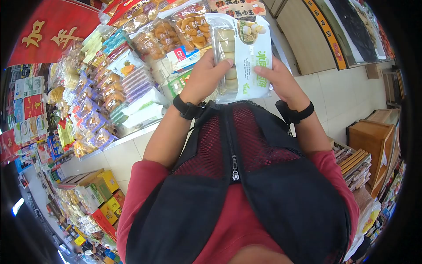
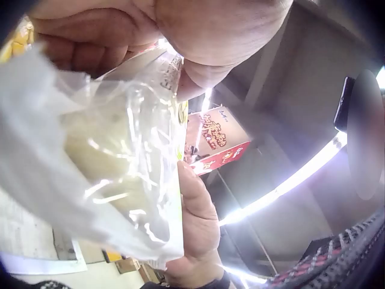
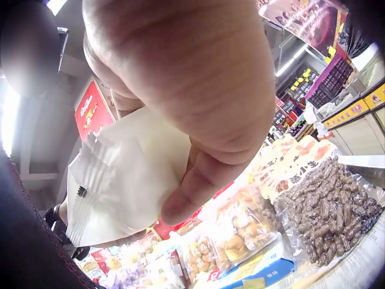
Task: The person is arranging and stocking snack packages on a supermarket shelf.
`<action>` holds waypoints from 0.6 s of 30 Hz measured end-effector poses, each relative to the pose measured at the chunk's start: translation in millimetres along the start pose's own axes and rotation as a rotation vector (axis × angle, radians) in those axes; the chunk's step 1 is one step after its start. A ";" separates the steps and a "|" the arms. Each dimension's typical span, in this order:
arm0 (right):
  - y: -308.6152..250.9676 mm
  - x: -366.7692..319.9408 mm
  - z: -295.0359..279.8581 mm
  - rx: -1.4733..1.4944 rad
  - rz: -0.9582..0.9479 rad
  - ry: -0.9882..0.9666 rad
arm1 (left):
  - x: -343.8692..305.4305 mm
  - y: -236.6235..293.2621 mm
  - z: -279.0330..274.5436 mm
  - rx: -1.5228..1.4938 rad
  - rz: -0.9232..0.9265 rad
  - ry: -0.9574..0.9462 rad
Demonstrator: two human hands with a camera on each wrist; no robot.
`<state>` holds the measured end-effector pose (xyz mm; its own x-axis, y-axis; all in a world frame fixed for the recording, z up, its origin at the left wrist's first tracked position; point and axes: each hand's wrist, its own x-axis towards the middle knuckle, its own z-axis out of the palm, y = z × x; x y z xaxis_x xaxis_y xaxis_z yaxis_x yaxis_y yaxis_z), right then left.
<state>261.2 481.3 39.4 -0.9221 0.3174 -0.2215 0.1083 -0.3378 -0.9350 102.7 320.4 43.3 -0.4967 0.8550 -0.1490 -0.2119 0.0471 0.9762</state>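
Observation:
A clear and white food package (image 1: 239,57) with pale round pieces inside is held up in front of the chest. The left hand (image 1: 205,77) grips its left edge, thumb on the front. On the right edge the right hand (image 1: 285,81) pinches it, thumb over the green lettering. In the left wrist view the package (image 2: 114,150) shows crinkled clear film, with the left hand (image 2: 162,30) above it and the right hand (image 2: 195,229) beyond. The right wrist view has the package's white crimped end (image 3: 120,174) under the right hand (image 3: 186,72).
Bagged snacks (image 1: 165,37) cover a display table (image 1: 132,134) ahead and to the left. A wooden-sided counter (image 1: 303,39) stands at the right front. Stacked boxes (image 1: 105,198) are at the lower left, and a wooden cabinet (image 1: 371,141) is at the right.

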 end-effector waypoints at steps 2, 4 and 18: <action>-1.1 -0.6 1.4 -0.007 -0.007 -0.003 | -1.1 1.3 -0.4 0.015 -0.002 0.004; -2.2 -1.3 1.9 -0.017 -0.017 -0.006 | -1.6 3.1 -0.6 0.032 -0.002 0.007; -3.9 -2.6 0.7 -0.025 -0.028 -0.022 | -2.5 4.5 -0.6 0.058 0.029 -0.015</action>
<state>262.9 481.2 43.8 -0.9329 0.3067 -0.1887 0.0907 -0.3069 -0.9474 102.5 318.2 48.0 -0.4895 0.8639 -0.1188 -0.1487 0.0516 0.9875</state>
